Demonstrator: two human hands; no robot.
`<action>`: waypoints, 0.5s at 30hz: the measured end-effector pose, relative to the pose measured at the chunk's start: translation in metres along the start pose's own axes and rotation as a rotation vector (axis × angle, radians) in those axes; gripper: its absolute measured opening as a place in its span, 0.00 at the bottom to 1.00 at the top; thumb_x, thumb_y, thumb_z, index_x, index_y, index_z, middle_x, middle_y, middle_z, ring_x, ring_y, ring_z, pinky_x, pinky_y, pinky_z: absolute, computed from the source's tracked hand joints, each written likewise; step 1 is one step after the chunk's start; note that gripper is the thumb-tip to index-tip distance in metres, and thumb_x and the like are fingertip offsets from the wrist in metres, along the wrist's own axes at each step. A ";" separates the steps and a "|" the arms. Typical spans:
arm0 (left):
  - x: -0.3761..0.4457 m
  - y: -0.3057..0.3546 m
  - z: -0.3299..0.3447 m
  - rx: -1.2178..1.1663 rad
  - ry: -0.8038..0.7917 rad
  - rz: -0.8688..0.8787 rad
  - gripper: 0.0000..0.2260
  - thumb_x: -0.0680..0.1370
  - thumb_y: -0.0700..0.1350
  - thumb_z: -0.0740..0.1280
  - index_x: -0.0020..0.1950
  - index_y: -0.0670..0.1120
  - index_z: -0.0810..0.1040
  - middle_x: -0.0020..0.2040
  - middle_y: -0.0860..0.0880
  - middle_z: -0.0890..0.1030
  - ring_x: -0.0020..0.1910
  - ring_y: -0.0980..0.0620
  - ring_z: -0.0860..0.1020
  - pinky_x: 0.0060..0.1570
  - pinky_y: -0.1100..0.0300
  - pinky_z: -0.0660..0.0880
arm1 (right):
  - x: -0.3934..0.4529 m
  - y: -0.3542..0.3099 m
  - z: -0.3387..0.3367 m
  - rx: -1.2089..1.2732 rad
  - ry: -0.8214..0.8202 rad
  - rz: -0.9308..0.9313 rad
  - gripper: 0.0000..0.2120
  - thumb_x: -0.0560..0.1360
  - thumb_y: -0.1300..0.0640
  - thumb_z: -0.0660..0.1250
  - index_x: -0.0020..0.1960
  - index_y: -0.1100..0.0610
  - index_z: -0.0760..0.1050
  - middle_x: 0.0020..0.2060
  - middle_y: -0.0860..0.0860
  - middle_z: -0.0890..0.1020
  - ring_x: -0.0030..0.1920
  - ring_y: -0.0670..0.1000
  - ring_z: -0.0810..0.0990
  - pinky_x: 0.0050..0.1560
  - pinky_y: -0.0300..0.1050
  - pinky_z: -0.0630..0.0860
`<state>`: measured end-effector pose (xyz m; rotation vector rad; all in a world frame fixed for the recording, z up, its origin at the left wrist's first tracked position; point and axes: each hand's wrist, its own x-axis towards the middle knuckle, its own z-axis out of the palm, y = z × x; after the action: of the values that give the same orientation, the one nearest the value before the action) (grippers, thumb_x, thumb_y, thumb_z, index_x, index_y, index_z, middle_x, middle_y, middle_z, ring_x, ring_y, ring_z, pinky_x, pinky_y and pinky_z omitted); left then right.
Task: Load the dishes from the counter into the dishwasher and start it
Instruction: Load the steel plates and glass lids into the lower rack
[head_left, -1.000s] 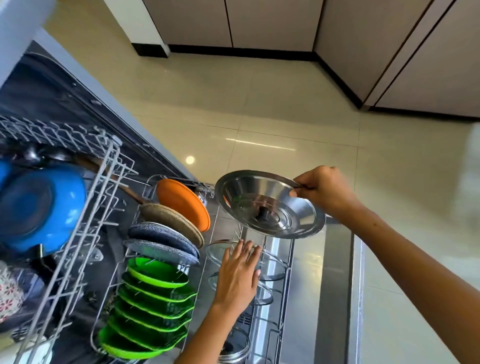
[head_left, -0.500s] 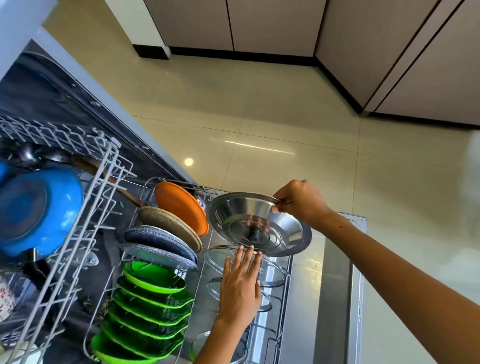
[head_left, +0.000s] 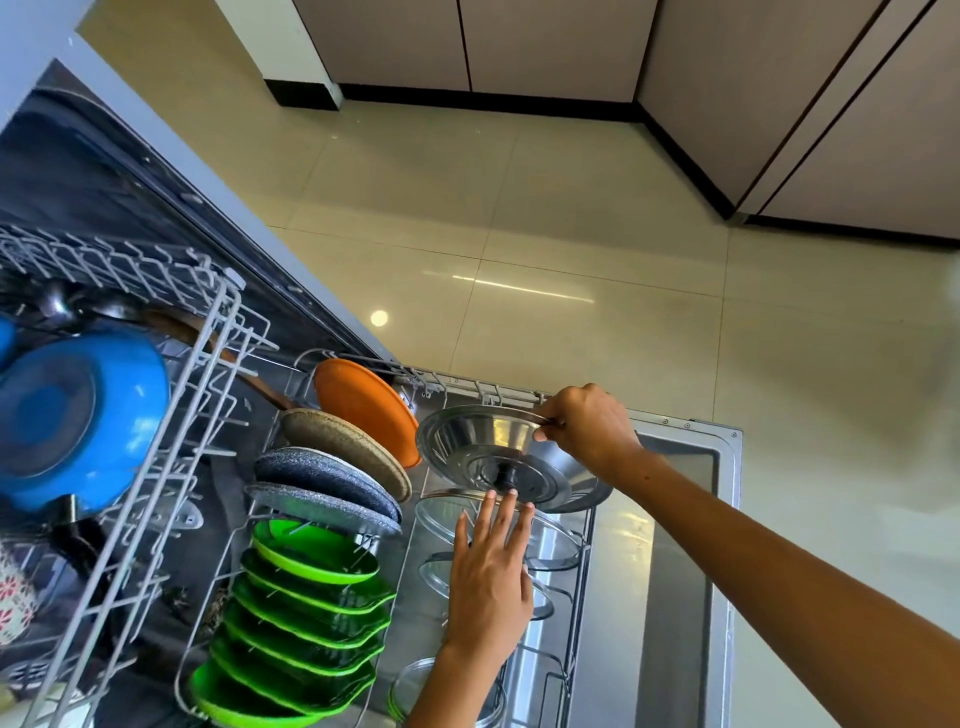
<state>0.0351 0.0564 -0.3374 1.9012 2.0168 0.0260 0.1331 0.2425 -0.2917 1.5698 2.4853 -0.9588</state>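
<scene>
- Right hand (head_left: 587, 431) pinches the rim of the steel lid (head_left: 498, 457), held tilted above the far end of the lower rack (head_left: 584, 561).
- Left hand (head_left: 491, 577): fingers straight, tips apparently touching the lid's lower edge; contact unclear.
- Glass lids (head_left: 553, 540) stand in the rack beneath.
- Green plates (head_left: 311, 597) fill the adjacent row.

A home kitchen: an open dishwasher (head_left: 722, 519) racked with plates, glossy floor tiles (head_left: 519, 208) beyond it, flat-fronted cabinets (head_left: 545, 47) farther back.
</scene>
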 end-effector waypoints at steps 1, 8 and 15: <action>-0.001 0.000 0.000 -0.006 0.001 0.000 0.35 0.63 0.44 0.77 0.69 0.49 0.72 0.71 0.47 0.70 0.70 0.45 0.68 0.70 0.43 0.60 | 0.000 0.000 0.004 -0.005 0.004 0.001 0.08 0.76 0.54 0.67 0.53 0.54 0.82 0.45 0.51 0.84 0.40 0.49 0.77 0.34 0.35 0.64; -0.002 0.001 0.000 -0.036 -0.011 -0.009 0.36 0.62 0.44 0.77 0.69 0.49 0.72 0.71 0.47 0.70 0.70 0.45 0.67 0.70 0.42 0.60 | 0.005 0.007 0.033 -0.023 0.049 0.038 0.06 0.77 0.56 0.66 0.49 0.53 0.82 0.42 0.51 0.84 0.42 0.52 0.81 0.38 0.37 0.69; 0.001 0.000 0.000 -0.028 -0.071 -0.017 0.39 0.60 0.46 0.78 0.70 0.50 0.70 0.71 0.47 0.70 0.70 0.45 0.67 0.64 0.40 0.62 | 0.010 0.014 0.031 -0.044 -0.018 0.044 0.08 0.76 0.54 0.66 0.53 0.51 0.81 0.45 0.51 0.84 0.44 0.52 0.82 0.41 0.40 0.74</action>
<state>0.0353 0.0573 -0.3374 1.8414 1.9752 -0.0177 0.1316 0.2384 -0.3273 1.5880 2.4320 -0.9027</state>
